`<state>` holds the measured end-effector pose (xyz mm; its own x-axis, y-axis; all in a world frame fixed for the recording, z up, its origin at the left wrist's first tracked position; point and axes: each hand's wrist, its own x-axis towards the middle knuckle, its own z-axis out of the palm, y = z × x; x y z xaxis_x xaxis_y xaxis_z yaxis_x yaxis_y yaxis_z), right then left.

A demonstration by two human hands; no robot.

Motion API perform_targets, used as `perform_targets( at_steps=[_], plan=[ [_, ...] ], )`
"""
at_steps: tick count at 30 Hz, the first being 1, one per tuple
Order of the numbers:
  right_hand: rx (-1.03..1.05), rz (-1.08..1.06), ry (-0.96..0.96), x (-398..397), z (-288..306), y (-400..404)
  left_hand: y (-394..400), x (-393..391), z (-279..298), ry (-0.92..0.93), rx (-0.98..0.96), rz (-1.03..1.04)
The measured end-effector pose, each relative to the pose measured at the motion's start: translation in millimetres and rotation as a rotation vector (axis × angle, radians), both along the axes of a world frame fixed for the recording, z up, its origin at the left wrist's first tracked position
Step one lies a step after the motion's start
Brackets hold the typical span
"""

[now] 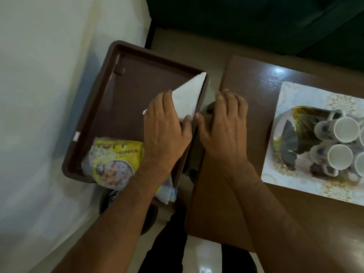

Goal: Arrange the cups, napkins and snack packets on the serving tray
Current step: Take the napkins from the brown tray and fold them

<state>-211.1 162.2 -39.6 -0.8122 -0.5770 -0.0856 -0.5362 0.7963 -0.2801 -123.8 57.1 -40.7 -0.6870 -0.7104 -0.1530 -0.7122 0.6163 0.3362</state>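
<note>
A brown serving tray (120,62) sits left of centre. A white napkin (190,94), folded into a triangle, lies along the tray's right side. My left hand (164,127) rests flat on the napkin's lower part, fingers together, pressing it down. My right hand (224,125) lies flat just outside the tray's right rim, its thumb touching the rim near the napkin; it holds nothing. A yellow snack packet (113,160) lies in the tray's near left corner. Several white cups (340,146) lie on their sides on a decorated plate at the right.
The cups' plate rests on a patterned white mat (291,178) on a brown table (250,79). A second, pale packet (167,191) pokes out under my left forearm at the tray's near edge. A white surface (39,95) lies to the left, a dark green seat (256,22) behind.
</note>
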Motion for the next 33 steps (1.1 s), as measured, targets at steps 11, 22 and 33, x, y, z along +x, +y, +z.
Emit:
perform_targets(
  at_steps=[11,22,33],
  plan=[
    [0.042,0.061,-0.007,7,-25,-69,-59,2,-34,-0.021,0.058,-0.002],
    [0.275,0.256,-0.037,-23,-31,-90,-70,-6,-47,0.008,0.180,-0.044],
    [-0.243,-0.057,-0.230,-32,-18,-76,-84,-6,-28,0.150,0.414,0.091]
  ],
)
